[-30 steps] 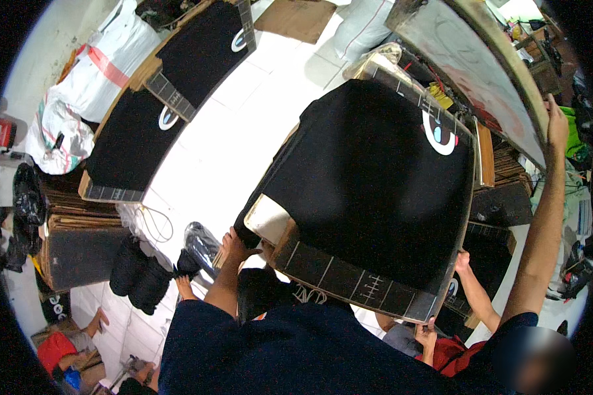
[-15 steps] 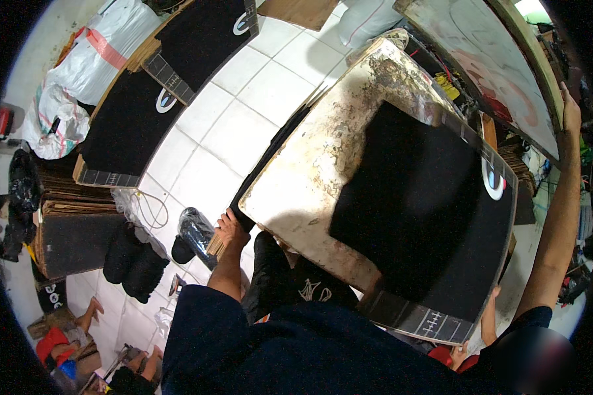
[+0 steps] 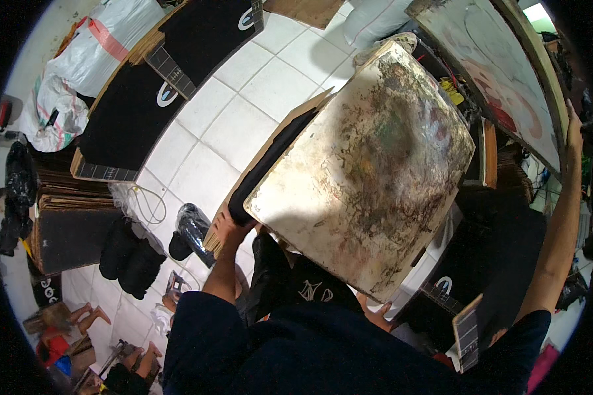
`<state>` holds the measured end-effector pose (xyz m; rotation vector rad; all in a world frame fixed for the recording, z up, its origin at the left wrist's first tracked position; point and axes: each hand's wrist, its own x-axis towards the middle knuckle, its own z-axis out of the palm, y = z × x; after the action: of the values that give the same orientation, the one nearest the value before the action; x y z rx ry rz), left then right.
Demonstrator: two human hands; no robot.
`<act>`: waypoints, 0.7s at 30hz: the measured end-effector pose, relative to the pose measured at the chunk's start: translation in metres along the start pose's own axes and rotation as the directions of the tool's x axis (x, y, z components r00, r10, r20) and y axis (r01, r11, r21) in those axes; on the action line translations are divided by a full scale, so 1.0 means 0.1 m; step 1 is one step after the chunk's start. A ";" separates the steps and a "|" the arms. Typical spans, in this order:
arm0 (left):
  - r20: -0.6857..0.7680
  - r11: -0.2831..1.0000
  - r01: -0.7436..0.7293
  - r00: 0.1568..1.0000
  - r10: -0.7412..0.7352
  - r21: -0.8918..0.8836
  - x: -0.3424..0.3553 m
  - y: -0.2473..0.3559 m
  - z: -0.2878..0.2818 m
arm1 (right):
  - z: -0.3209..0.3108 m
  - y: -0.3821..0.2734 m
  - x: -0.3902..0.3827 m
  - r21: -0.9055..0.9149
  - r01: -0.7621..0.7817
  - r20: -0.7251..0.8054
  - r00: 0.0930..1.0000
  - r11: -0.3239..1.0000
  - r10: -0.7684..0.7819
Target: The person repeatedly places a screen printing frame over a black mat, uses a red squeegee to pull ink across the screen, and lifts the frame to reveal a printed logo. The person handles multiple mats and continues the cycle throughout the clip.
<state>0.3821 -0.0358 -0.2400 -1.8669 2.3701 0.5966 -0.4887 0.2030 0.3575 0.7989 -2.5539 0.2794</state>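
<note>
My left hand (image 3: 229,230) is closed on the lower end of a board with black cloth (image 3: 270,164), tilted beside the near left side of the stained table (image 3: 323,171). Far over at the right, my right hand (image 3: 574,128) grips the outer edge of a raised screen-printing frame (image 3: 514,72) with reddish smears on its mesh. Bare tabletop, blotched with old paint, lies between my hands. At the lower right another cloth-covered board (image 3: 491,309) with a printed strip stands tilted, partly behind my right arm.
A co-worker's hand (image 3: 375,315) is just below the table's near corner. More black cloth boards (image 3: 128,125) lie along the left. Stacked boards (image 3: 72,230), black bundles (image 3: 133,260) and white sacks (image 3: 105,46) stand there too. Other people's legs (image 3: 92,319) show at lower left.
The black cloth board has left the tabletop and now tilts off to the lower right. The board in my left hand has turned, showing more of its face. My right hand stays on the frame.
</note>
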 end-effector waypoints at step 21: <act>-0.113 0.996 0.004 0.993 -0.014 -0.085 0.72 -0.70 -0.04 | -0.20 -0.10 -0.49 0.126 -0.290 0.031 0.957 0.949 0.288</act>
<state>0.4309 -0.1167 -0.2747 -1.9966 2.4411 0.6147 -0.4396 0.2255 0.3527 0.4668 -2.6833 0.5390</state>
